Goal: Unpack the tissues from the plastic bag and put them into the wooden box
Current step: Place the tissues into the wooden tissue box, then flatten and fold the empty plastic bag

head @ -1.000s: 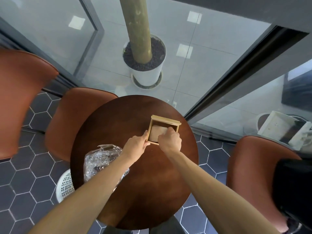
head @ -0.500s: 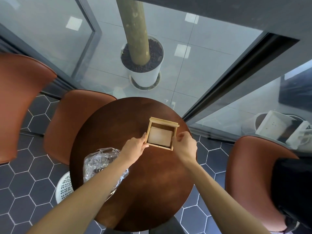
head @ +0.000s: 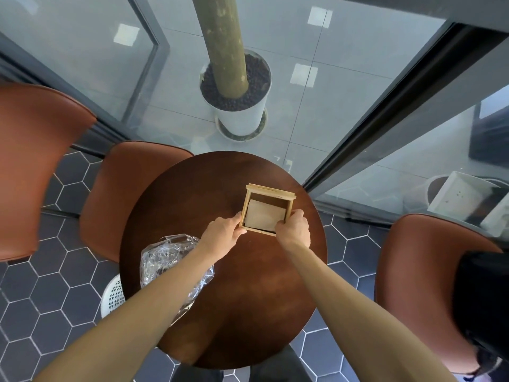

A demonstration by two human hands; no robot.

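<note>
A small light wooden box [head: 271, 193] stands on the far half of the round dark wooden table [head: 248, 299]. A stack of beige tissues [head: 263, 217] lies flat inside it. My left hand [head: 224, 231] grips the box's near left corner. My right hand [head: 294, 228] grips its near right corner, fingertips over the rim and touching the tissues. The crumpled clear plastic bag [head: 168, 257] lies at the table's left edge, partly under my left forearm.
Brown chairs stand at the left [head: 35, 161], back left [head: 129, 188] and right [head: 421, 285]. A white perforated basket [head: 113, 296] sits on the floor under the table's left edge. Behind the glass wall a white planter [head: 239, 111] holds a trunk.
One second ago my right hand pressed the tissues down inside the box. It then drew off to the right, and now holds the box's near right corner. My left hand stayed at the left corner.
</note>
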